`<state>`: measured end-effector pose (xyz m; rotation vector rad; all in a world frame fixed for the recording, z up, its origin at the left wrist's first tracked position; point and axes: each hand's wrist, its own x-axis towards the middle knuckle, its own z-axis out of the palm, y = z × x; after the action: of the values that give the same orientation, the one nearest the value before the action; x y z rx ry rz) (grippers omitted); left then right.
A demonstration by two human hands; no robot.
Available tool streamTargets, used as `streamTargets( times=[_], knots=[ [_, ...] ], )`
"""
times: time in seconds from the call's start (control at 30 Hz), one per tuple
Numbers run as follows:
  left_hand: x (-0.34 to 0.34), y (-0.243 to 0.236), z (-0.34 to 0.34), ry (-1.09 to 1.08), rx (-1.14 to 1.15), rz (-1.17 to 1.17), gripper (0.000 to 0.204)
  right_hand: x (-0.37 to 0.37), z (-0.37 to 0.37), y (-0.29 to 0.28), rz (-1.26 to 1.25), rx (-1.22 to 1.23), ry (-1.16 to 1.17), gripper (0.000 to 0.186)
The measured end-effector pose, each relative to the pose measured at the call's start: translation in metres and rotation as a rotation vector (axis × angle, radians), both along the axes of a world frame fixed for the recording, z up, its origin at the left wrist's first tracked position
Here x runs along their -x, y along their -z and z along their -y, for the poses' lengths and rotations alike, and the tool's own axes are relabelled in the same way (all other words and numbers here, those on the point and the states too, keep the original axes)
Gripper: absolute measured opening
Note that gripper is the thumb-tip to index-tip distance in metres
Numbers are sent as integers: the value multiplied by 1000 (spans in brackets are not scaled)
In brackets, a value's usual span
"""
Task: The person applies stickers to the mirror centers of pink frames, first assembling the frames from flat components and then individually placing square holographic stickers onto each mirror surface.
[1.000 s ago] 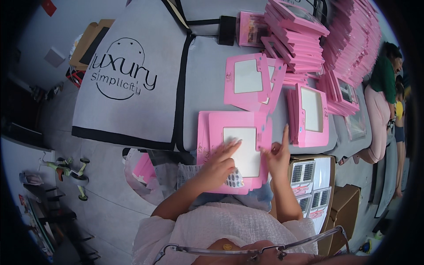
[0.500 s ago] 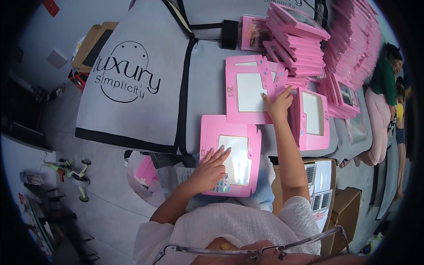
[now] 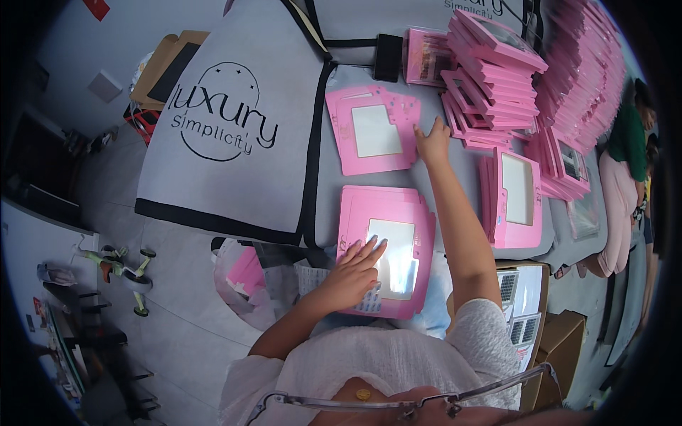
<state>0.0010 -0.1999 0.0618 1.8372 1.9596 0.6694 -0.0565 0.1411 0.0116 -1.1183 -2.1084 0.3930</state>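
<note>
My left hand (image 3: 359, 270) lies with its fingers stretched out on a stack of flat pink window sheets (image 3: 355, 209) at my lap. A small sheet of shiny stickers (image 3: 370, 301) pokes out below that palm; whether the thumb pinches it is hidden. Ahead on the grey seat lies a loose, slightly fanned pile of similar pink sheets (image 3: 348, 160), each with a pale window. My right hand (image 3: 432, 140) is at the right edge of this pile, fingers apart and nothing in them. Its thumb is close to the edge; I cannot tell if it touches.
Right of my forearm stands a short stack of pink window boxes (image 3: 518, 192). Behind it rise a leaning box stack (image 3: 490, 78) and a taller wrapped one (image 3: 582, 78). A grey printed cover (image 3: 220, 128) spreads leftward. An open carton (image 3: 561, 341) stands lower right; a person (image 3: 618, 170) is beyond.
The pile on the seat has shifted left and turned slightly, and my right hand has come off its top to its right edge. My left hand stays on the lap stack. The view has shifted slightly.
</note>
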Motion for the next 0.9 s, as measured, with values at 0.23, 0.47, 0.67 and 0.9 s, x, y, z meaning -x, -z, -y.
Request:
streamTargets(
  times=[0.23,0.47,0.67,0.9],
  knots=[
    [16,-9,-16,-573,-110,657,3,-124,126,-65,-333,706,-777,46],
    [11,-14,-47,-468,-354,458,9,-183,178,-77,-278,930,-652,69],
    [-4,-31,-54,-443,-358,628,13,-194,179,-80,-251,846,-539,68],
    [3,-28,-53,-377,-235,507,13,-202,174,-79,-321,800,-544,66]
  ],
)
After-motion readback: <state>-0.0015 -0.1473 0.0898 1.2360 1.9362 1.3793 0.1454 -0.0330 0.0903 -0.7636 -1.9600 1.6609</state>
